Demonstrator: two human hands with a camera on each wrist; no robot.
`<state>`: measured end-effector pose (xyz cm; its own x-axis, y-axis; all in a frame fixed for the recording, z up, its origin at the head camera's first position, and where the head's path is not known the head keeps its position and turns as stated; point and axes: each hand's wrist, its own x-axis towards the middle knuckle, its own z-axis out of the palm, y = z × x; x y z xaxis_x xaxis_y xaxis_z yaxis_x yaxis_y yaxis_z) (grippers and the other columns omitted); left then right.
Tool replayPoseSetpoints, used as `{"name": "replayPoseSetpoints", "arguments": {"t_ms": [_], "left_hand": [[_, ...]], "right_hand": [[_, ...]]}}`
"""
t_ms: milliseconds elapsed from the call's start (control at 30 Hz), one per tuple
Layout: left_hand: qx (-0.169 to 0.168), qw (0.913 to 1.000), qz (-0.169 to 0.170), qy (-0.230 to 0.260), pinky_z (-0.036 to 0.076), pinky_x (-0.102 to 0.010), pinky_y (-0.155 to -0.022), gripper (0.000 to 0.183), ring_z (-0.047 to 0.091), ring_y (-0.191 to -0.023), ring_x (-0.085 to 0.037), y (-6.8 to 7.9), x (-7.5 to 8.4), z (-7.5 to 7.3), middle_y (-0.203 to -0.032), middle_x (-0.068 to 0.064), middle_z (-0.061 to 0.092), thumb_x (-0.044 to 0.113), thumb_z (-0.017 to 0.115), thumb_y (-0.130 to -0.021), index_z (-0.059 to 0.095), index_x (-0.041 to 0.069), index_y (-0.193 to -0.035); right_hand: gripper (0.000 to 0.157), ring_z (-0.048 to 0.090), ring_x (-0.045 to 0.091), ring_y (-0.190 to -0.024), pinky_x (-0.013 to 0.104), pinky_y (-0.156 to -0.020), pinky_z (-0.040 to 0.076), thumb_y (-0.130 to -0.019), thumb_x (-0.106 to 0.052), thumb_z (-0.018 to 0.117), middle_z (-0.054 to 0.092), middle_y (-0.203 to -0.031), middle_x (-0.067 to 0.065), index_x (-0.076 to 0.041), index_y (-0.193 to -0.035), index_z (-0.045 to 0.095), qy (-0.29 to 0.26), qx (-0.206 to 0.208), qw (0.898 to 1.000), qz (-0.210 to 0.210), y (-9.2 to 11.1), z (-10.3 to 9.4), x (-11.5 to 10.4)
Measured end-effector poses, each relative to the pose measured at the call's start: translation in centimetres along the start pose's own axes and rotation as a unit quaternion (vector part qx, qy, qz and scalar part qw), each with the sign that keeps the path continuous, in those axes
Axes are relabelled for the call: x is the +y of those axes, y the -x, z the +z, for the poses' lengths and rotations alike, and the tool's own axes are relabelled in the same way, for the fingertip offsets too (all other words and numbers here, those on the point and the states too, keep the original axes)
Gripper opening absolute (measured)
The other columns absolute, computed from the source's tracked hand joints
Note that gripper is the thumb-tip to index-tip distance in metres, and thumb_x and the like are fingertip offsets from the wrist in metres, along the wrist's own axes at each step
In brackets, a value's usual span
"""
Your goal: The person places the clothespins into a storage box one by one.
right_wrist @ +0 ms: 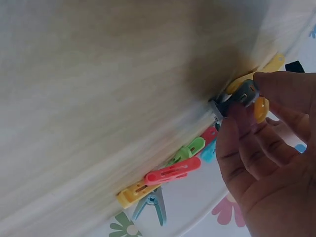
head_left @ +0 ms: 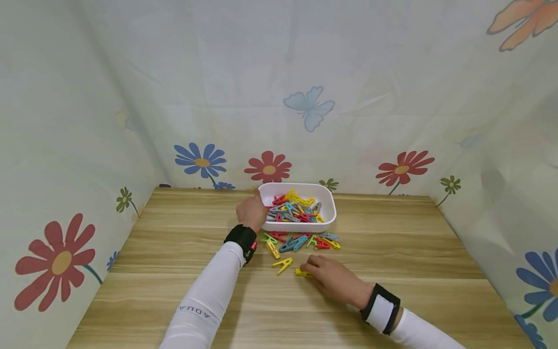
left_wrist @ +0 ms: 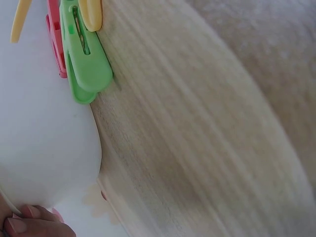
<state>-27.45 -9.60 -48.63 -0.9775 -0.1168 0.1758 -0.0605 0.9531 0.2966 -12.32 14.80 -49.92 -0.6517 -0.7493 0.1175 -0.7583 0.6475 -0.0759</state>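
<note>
My left hand (head_left: pixel 253 211) grips the left end of a white plastic tray (head_left: pixel 330 206), its fingers (left_wrist: pixel 34 228) at the rim in the left wrist view. Red, yellow, blue and grey clothespins (head_left: pixel 296 209) lie heaped inside. On the table, my right hand (head_left: pixel 333 277) pinches a dark grey clothespin (right_wrist: pixel 242 96), seen in the right wrist view. A yellow clothespin (head_left: pixel 302 273) shows at the same fingertips; whether it is gripped too I cannot tell. Just left of it rests another yellow clothespin (head_left: pixel 283 264) with its legs spread.
Several loose clothespins lie along the tray's near side, among them a pale yellow one (head_left: pixel 272 248), a blue one (head_left: pixel 300 242) and a red one (head_left: pixel 321 243). The wooden table (head_left: pixel 183 232) meets a flower-printed curtain (head_left: pixel 226 97) at the back and sides.
</note>
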Motion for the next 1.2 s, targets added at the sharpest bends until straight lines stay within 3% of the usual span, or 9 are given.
{"name": "replayPoseSetpoints", "arguments": {"t_ms": [400,700,933,1067,1200], "left_hand": [[-0.001,1.0000,-0.001,-0.001,0.050,-0.037,-0.055,0.062,0.064,-0.064,-0.023,0.0,0.1,0.0,-0.072,-0.009,0.066,0.029,0.066,-0.091,0.046,0.006,-0.145],[0.025,0.9995,0.018,-0.002,0.035,-0.032,-0.042,0.059,0.056,-0.051,-0.021,-0.2,-0.1,0.1,-0.058,-0.005,0.056,0.024,0.064,-0.091,0.048,0.004,-0.144],[0.027,0.9995,0.019,-0.002,0.037,-0.032,-0.044,0.060,0.058,-0.053,-0.021,-0.1,-0.1,0.1,-0.060,-0.005,0.058,0.025,0.066,-0.090,0.048,0.003,-0.144],[0.014,0.9999,0.009,-0.004,0.038,-0.032,-0.045,0.061,0.058,-0.054,-0.021,-0.1,0.0,0.0,-0.061,-0.005,0.058,0.026,0.065,-0.092,0.045,0.004,-0.146],[0.007,1.0000,0.003,-0.004,0.042,-0.033,-0.047,0.061,0.060,-0.056,-0.021,0.0,-0.1,0.2,-0.062,-0.006,0.059,0.026,0.064,-0.092,0.044,0.005,-0.147]], "right_hand": [[0.022,0.065,0.010,-0.091,0.030,-0.079,0.055,-0.092,-0.012,0.066,0.066,-0.100,-0.004,-0.017,-0.113,0.070,-0.017,0.006,1.000,-0.011,-0.4,-0.1,-0.1],[0.009,0.063,0.007,-0.078,0.025,-0.068,0.053,-0.088,-0.010,0.070,0.067,-0.088,-0.005,-0.013,-0.096,0.073,0.003,0.064,0.997,-0.043,-1.9,-2.5,0.5],[0.010,0.065,0.010,-0.079,0.027,-0.065,0.053,-0.087,-0.014,0.074,0.070,-0.093,-0.003,-0.013,-0.096,0.072,0.015,0.122,0.992,-0.029,-3.5,-5.6,1.1],[0.010,0.061,0.007,-0.076,0.026,-0.066,0.052,-0.088,-0.016,0.073,0.070,-0.090,-0.004,-0.014,-0.098,0.072,-0.033,0.140,0.990,0.003,-5.0,-7.7,2.2],[0.010,0.061,0.007,-0.077,0.028,-0.069,0.053,-0.090,-0.013,0.070,0.072,-0.089,-0.002,-0.012,-0.099,0.073,-0.100,0.155,0.982,0.028,-7.0,-8.4,3.8]]}}
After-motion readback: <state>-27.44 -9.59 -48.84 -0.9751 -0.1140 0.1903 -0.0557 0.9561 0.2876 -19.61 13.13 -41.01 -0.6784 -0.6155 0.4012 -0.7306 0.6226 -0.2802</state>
